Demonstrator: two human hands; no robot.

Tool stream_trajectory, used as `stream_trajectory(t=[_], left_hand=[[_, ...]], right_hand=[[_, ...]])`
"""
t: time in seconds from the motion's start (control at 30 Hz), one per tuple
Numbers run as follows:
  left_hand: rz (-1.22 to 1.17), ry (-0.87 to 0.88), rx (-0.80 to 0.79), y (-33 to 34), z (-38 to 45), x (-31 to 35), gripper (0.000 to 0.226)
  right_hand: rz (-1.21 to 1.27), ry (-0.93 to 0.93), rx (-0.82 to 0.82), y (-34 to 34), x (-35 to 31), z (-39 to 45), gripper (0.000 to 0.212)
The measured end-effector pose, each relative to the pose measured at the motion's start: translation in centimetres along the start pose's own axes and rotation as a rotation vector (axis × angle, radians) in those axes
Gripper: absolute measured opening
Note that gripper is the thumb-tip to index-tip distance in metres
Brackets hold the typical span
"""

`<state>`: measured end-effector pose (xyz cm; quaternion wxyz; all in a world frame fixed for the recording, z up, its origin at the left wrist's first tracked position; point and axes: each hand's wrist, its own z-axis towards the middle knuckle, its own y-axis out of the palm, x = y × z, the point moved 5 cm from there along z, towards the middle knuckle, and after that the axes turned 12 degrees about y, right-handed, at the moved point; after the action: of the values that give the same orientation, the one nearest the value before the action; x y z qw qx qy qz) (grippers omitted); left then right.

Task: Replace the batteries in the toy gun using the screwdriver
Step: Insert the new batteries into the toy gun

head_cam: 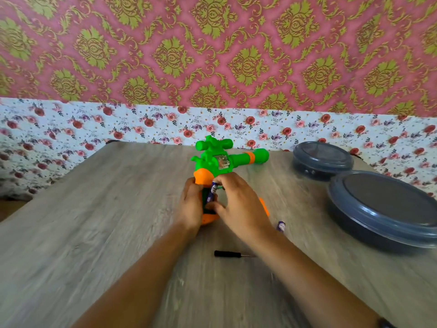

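A green and orange toy gun (220, 159) lies on the wooden table (94, 209), its barrel pointing right. My left hand (190, 205) grips the orange handle from the left side. My right hand (236, 202) pinches a blue and white battery (211, 191) between thumb and fingers over the open handle compartment. A black screwdriver (230, 254) lies on the table between my forearms, tip to the right. An orange cover piece (264, 208) shows just right of my right hand. Another battery (281, 226) lies beside my right wrist.
Two round dark grey lidded containers stand at the right: a small one (322, 159) near the wall and a large one (387, 207) nearer me. Floral wallpaper runs behind the table's far edge.
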<state>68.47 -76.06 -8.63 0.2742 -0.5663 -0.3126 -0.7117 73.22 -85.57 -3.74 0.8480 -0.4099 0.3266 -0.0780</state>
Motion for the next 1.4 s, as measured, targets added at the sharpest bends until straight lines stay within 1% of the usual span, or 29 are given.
stream_trajectory(t=[0.1, 0.13, 0.2, 0.37, 0.47, 0.57, 0.7, 0.77, 0.8, 0.87, 0.93, 1.03, 1.17, 1.23, 1.33, 1.4], left_hand=[[0.010, 0.039, -0.024, 0.2, -0.2, 0.1, 0.028], [0.029, 0.071, -0.022, 0.1, -0.1, 0.1, 0.029], [0.079, 0.131, -0.003, -0.2, 0.1, 0.1, 0.031], [0.106, 0.183, 0.013, -0.3, 0.4, 0.1, 0.028], [0.101, 0.217, 0.013, -0.2, 0.4, 0.3, 0.030], [0.102, 0.249, 0.007, 0.0, 0.4, 0.5, 0.028], [0.085, 0.270, -0.021, 0.3, 0.4, 0.5, 0.024], [0.058, 0.275, -0.046, 0.4, 0.4, 0.4, 0.021], [0.053, 0.276, -0.053, 0.4, 0.4, 0.3, 0.020], [0.124, 0.285, -0.045, 0.4, 0.5, 0.3, 0.022], [0.153, 0.298, -0.023, 0.3, 0.5, 0.5, 0.020], [0.151, 0.294, -0.022, 0.4, 0.4, 0.4, 0.021], [0.151, 0.292, -0.022, 0.4, 0.2, 0.5, 0.030], [0.117, 0.274, -0.007, 0.4, 0.2, 0.6, 0.024], [0.090, 0.238, 0.026, 0.3, 0.4, 0.7, 0.025], [0.099, 0.234, 0.023, 0.3, 0.3, 0.7, 0.024]], right_hand=[[-0.129, -0.125, 0.096, 0.3, -0.9, -0.6, 0.038], [-0.141, -0.148, 0.115, 0.3, -1.0, -0.8, 0.038], [-0.116, -0.172, 0.104, 0.6, -0.7, -0.8, 0.039], [-0.035, -0.172, 0.069, 0.7, -0.1, -0.8, 0.047], [0.015, -0.137, 0.082, 0.1, 0.3, -0.6, 0.047], [-0.011, -0.128, 0.110, -0.1, 1.0, -0.5, 0.046], [-0.069, -0.154, 0.101, 0.7, 1.4, -0.6, 0.049], [-0.048, -0.145, 0.112, 0.7, 1.5, -0.5, 0.042], [-0.021, -0.143, 0.120, 0.6, 1.4, -0.5, 0.035], [0.045, -0.142, 0.140, 0.4, 1.4, -0.4, 0.020], [0.124, -0.122, 0.140, 0.5, 1.6, -0.2, 0.015], [0.196, -0.045, 0.151, 0.7, 2.1, 0.1, 0.025], [0.171, 0.017, 0.095, 1.2, 2.4, 0.1, 0.033], [0.118, -0.007, 0.061, 1.4, 2.1, -0.3, 0.032], [-0.018, -0.098, 0.023, 1.7, 1.6, -1.0, 0.029], [-0.052, -0.114, 0.011, 1.4, 1.7, -0.9, 0.035]])
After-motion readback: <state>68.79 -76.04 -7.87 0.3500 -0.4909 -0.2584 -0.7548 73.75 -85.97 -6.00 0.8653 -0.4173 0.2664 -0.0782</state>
